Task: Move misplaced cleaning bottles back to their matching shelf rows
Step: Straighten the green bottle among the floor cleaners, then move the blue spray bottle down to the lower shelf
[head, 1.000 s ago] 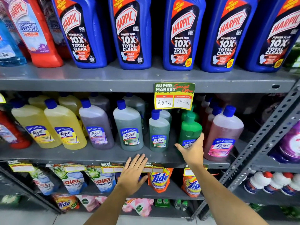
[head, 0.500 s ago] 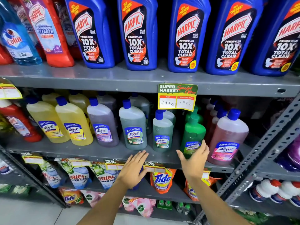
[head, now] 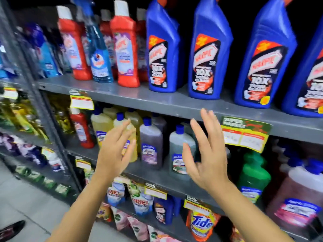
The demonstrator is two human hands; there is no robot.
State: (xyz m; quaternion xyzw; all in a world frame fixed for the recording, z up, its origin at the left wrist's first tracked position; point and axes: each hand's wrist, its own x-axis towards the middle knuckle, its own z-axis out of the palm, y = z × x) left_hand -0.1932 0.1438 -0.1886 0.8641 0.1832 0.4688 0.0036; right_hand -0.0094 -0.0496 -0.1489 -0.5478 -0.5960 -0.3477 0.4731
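Observation:
My left hand (head: 114,151) and my right hand (head: 206,154) are both raised in front of the middle shelf, fingers spread, holding nothing. Behind them stands a row of Lizol bottles: yellow (head: 102,125), purple (head: 151,145), grey-green (head: 180,151), a green bottle (head: 253,173) and a pink one (head: 297,194). A red bottle (head: 81,130) stands at the left end of this row. On the upper shelf stand blue Harpic bottles (head: 163,49), red bathroom cleaner bottles (head: 125,46) and a light blue spray bottle (head: 99,55) between the red ones.
The grey metal shelf edge (head: 157,100) carries yellow price tags (head: 244,135). Detergent pouches (head: 141,201) and a Tide pack (head: 201,222) fill the lower shelf. A slotted upright post (head: 43,102) stands at the left. Tiled floor (head: 26,206) lies at the lower left.
The view has swung left and up. Both hands have risen from the lower shelf edge to the middle row, and my right hand has left the green bottle.

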